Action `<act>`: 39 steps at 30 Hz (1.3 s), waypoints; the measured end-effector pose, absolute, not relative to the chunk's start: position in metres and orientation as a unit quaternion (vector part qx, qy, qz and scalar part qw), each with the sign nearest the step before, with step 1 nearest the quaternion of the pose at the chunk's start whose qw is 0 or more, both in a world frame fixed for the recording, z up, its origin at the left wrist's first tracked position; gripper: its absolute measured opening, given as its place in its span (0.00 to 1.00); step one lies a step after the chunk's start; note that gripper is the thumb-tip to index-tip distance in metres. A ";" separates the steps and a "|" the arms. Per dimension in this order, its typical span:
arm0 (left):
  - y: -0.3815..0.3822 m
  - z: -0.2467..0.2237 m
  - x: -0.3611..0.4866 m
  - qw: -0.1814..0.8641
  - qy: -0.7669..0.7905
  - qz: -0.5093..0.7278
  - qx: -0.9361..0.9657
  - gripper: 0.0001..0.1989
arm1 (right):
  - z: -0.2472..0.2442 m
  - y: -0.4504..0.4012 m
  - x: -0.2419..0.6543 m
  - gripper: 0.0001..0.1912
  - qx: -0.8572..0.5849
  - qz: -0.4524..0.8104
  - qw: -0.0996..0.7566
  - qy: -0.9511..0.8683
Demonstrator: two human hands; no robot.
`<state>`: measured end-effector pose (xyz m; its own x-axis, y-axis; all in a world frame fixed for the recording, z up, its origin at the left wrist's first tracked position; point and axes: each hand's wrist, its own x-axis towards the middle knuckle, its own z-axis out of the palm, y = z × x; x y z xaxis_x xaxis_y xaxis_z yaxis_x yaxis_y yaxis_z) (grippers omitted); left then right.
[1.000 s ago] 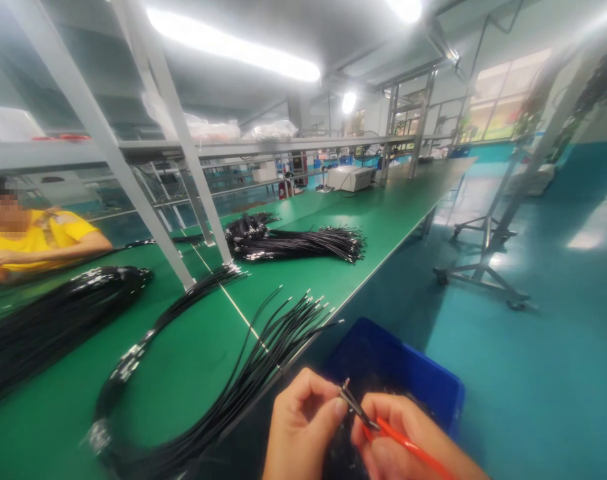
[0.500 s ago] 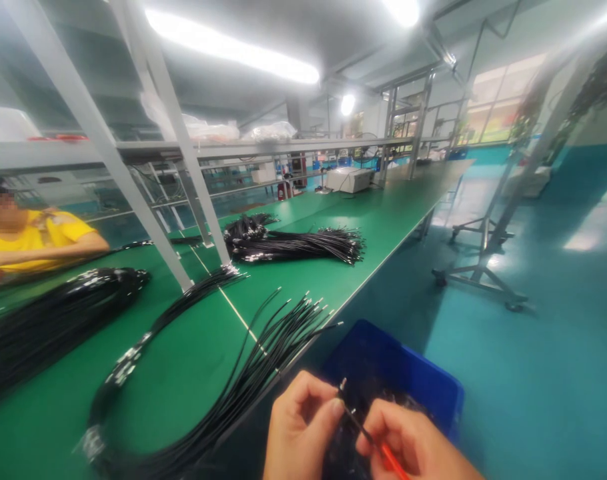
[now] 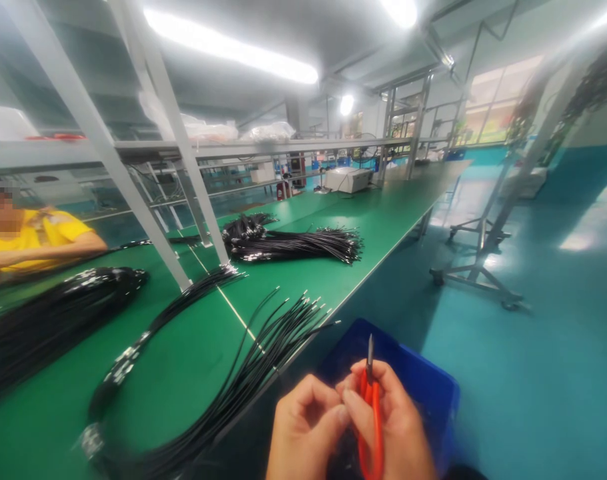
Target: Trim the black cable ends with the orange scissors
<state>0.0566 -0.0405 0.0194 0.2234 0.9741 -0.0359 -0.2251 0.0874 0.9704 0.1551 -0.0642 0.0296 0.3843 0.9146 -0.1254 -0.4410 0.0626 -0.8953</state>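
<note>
Scissors (image 3: 372, 407), red-handled, rest in my right hand (image 3: 391, 420), blades upward, above the blue bin (image 3: 433, 387). Its thumb and forefinger pinch at my left hand's (image 3: 308, 423) closed fingertips; the pinched item is too small to identify.

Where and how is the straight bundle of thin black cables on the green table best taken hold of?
Probably around the middle of the bundle, from above: it lies flat on the green table, its cables close together there, while its right end fans out.
</note>
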 end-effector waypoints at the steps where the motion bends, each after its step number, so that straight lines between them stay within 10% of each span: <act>1: -0.039 0.018 0.055 0.629 0.387 0.476 0.476 0.14 | 0.027 -0.065 0.154 0.14 -0.459 0.512 0.685 -0.241; 13: -0.036 0.012 0.055 0.707 0.356 0.477 0.383 0.19 | 0.032 -0.070 0.162 0.16 -0.480 0.538 0.661 -0.208; 32: -0.049 0.010 0.061 0.438 0.503 0.469 0.579 0.07 | 0.020 -0.070 0.158 0.06 -0.623 0.255 0.630 -0.387; 39: -0.034 0.013 0.044 0.594 0.439 0.452 0.501 0.09 | 0.015 -0.078 0.167 0.07 -0.583 0.301 0.594 -0.465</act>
